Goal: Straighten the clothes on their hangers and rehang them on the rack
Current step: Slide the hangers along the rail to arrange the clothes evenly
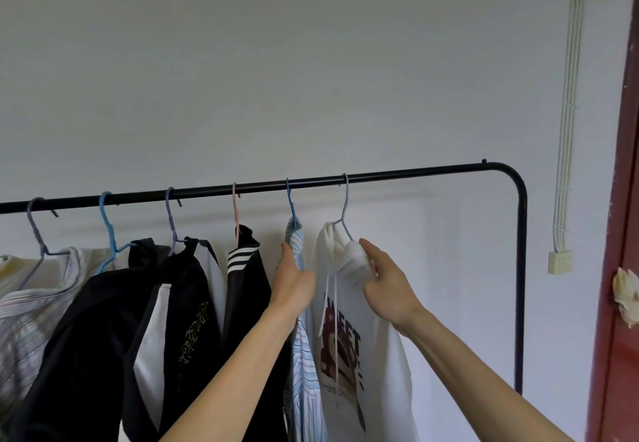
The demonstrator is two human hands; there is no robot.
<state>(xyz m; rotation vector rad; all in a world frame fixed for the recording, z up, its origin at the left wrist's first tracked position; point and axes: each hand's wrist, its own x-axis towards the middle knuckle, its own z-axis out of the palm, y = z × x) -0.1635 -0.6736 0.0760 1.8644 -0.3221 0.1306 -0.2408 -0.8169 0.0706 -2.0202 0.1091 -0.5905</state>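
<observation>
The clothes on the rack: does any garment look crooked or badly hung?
Yes. The white hoodie sits bunched at its hanger's neck, gripped by the right hand. The striped shirt beside it hangs as a narrow strip, held by the left hand.

Six garments on coloured hangers are hanging along the black rack. The white printed hoodie is hanging nearest the rack's bend, its shoulder bunching.
</observation>
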